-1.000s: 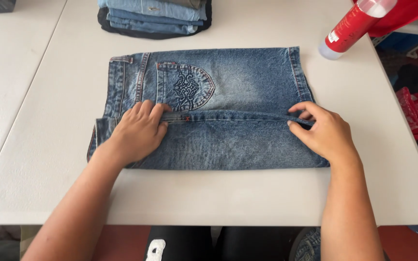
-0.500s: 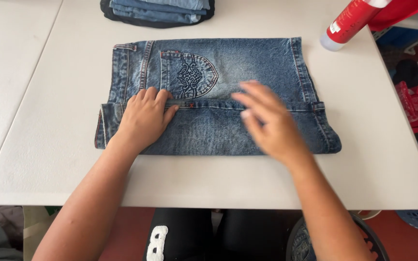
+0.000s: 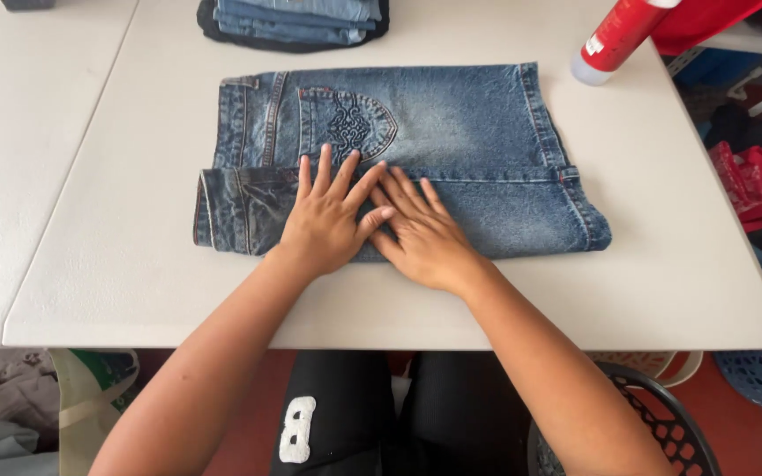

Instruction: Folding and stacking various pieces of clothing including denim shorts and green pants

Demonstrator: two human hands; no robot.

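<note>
A pair of blue jeans [image 3: 487, 132] lies folded into a rectangle on the white table [image 3: 116, 264], an embroidered back pocket facing up. The near part is folded over the far part. My left hand [image 3: 328, 216] lies flat on the folded flap near its middle, fingers spread. My right hand [image 3: 425, 234] lies flat beside it, its fingers touching and partly tucked under the left hand's fingers. Both palms press down on the denim and neither grips anything.
A stack of folded jeans [image 3: 297, 18] sits at the table's far edge. A red spray bottle [image 3: 619, 35] lies at the far right. A black basket [image 3: 646, 423] and a red bag [image 3: 747, 181] are off the table's right side.
My right hand has slid left along the fold from the jeans' right end to meet my left hand at the middle. My left hand shifted slightly right.
</note>
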